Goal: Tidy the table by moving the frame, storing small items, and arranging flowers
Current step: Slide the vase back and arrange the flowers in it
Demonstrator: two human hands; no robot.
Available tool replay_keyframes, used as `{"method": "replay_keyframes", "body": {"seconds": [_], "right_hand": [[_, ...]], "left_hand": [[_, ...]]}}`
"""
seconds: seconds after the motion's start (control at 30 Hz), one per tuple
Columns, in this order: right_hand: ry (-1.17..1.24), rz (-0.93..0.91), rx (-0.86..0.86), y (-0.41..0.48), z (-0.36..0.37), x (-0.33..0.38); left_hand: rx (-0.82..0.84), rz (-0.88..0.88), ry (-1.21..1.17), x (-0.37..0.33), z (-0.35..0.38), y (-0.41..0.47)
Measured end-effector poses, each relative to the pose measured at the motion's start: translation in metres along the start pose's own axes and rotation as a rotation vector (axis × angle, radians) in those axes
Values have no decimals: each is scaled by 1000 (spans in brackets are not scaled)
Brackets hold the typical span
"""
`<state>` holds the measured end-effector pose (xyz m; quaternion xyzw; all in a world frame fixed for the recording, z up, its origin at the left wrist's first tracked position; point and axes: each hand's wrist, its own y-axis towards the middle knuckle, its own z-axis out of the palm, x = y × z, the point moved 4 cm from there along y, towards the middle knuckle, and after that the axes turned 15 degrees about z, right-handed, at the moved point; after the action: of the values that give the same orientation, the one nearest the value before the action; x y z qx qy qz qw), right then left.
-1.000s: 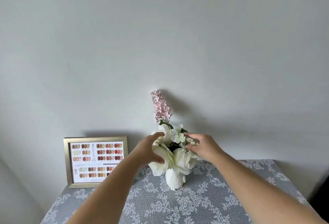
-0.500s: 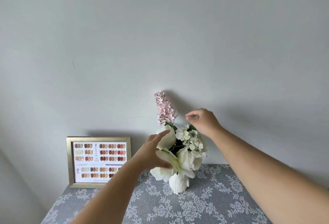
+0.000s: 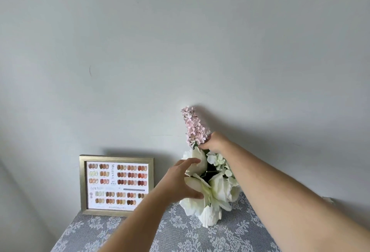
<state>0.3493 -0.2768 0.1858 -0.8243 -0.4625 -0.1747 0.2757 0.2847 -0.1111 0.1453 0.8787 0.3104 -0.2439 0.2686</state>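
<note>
A white vase (image 3: pixel 210 217) stands near the back of the table and holds white flowers (image 3: pixel 219 188) and a tall pink flower spike (image 3: pixel 193 127). My right hand (image 3: pixel 215 142) pinches the base of the pink spike, just above the white blooms. My left hand (image 3: pixel 180 179) cups the white blooms from the left, thumb under a petal and fingers on top. A gold picture frame (image 3: pixel 116 185) with a colour chart of nail swatches leans against the wall to the left of the vase.
The table is covered by a grey cloth (image 3: pixel 180 235) with a white floral lace pattern. A plain pale wall (image 3: pixel 180 51) stands right behind the vase and the frame.
My right hand rose from the white blooms, went up behind them, then closed on the base of the pink spike. My left hand stayed on the left side of the white flowers.
</note>
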Motion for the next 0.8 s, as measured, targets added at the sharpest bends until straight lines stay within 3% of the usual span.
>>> {"method": "replay_keyframes", "body": {"seconds": [0.33, 0.8], "right_hand": [[213, -39, -73, -25, -27, -24], [26, 84, -257, -19, -8, -40]], "left_hand": [[-39, -79, 70, -4, 1, 11], [-91, -38, 81, -17, 5, 14]]}}
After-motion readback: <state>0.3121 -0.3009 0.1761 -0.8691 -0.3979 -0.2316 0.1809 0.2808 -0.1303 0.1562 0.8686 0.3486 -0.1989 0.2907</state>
